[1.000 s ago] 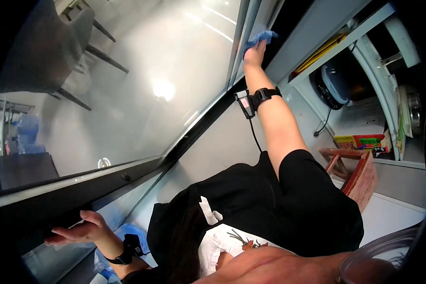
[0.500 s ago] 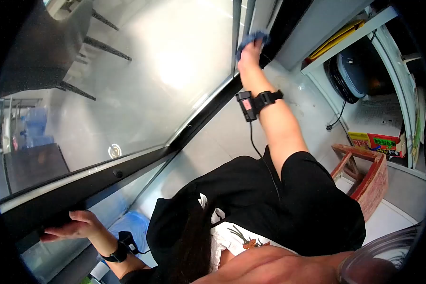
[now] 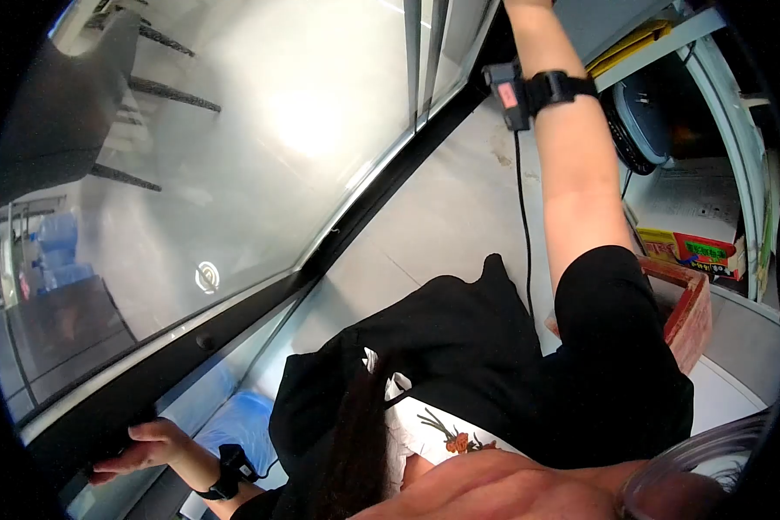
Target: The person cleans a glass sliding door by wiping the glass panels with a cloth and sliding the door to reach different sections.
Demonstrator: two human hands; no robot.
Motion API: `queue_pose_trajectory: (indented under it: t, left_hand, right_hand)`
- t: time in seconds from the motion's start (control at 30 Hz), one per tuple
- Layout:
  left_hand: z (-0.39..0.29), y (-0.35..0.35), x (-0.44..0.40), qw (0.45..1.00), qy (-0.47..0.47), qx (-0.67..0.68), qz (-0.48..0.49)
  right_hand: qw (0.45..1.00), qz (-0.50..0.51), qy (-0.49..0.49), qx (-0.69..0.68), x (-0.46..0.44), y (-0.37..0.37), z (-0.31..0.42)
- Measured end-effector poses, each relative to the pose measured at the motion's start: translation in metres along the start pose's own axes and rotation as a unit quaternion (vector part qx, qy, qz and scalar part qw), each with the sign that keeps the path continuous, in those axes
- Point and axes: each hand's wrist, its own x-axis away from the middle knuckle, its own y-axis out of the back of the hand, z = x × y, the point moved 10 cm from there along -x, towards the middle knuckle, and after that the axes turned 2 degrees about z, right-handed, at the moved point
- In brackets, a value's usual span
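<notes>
My left hand (image 3: 147,448) is at the lower left, against the black frame (image 3: 169,360) of a glass panel (image 3: 260,173). Its thumb and fingers are apart, and nothing loose shows in it. My right arm reaches to the top edge of the view, beside the dark frame and the shelf unit. Only the base of my right hand (image 3: 529,4) shows there; its fingers and anything in them are cut off. Both forearms wear black straps with small devices.
Behind the glass are a grey chair (image 3: 69,104) and blue water bottles (image 3: 58,247). At right, a shelf unit (image 3: 724,95) holds a dark round appliance (image 3: 641,126) and a red and yellow box (image 3: 698,251). A worn red wooden stool (image 3: 692,316) stands below.
My right hand, earlier pressing a blue cloth near the panel's far edge, has moved up and right, mostly out of view; the cloth no longer shows. My left hand stays at the frame.
</notes>
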Motion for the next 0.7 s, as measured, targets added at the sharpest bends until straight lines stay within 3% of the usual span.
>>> queue_pose_trajectory:
  t: [0.13,0.17,0.23,0.27,0.3,0.33,0.4,0.47,0.53,0.57,0.6,0.7]
  left_hand:
    - [-0.024,-0.006,-0.018,0.998,-0.012,0.056,0.036]
    - [-0.025,-0.007,-0.017,0.998,-0.02,0.044,0.039]
    - [-0.017,-0.008,-0.009,0.998,-0.034,0.013,0.043]
    - [-0.014,-0.009,-0.005,0.998,-0.04,-0.007,0.045]
    - [-0.013,-0.009,-0.003,0.998,-0.034,-0.013,0.051]
    - [-0.012,-0.009,-0.002,0.998,-0.027,-0.02,0.055]
    - [-0.013,-0.01,-0.005,0.998,-0.024,-0.019,0.053]
    - [-0.019,-0.012,-0.007,0.998,-0.027,0.002,0.048]
    - [0.003,-0.009,0.012,0.997,-0.015,-0.037,0.063]
    - [0.012,-0.008,0.018,0.995,-0.027,-0.073,0.065]
    - [0.022,-0.007,0.025,0.991,-0.039,-0.108,0.067]
    - [0.016,-0.011,0.021,0.988,-0.055,-0.126,0.071]
  right_hand:
    - [0.994,0.033,-0.1,-0.035,0.113,-0.015,-0.007]
    - [0.966,0.057,-0.218,-0.129,0.153,-0.027,-0.022]
    - [0.836,0.033,-0.462,-0.294,0.25,-0.05,-0.045]
    - [0.943,0.106,-0.306,-0.072,0.258,-0.042,-0.023]
    - [0.867,0.139,-0.475,-0.062,0.311,-0.049,-0.037]
    - [0.79,0.114,-0.591,-0.112,0.343,-0.052,-0.042]
    - [0.586,0.059,-0.782,-0.203,0.405,-0.062,-0.03]
    - [0.455,0.026,-0.844,-0.281,0.441,-0.076,-0.024]
    - [0.343,-0.07,-0.88,-0.32,0.515,-0.099,-0.044]
    - [0.396,0.045,-0.885,-0.242,0.518,-0.096,-0.048]
    - [0.408,0.085,-0.883,-0.215,0.521,-0.095,-0.05]
    - [0.38,0.062,-0.884,-0.264,0.521,-0.102,-0.043]
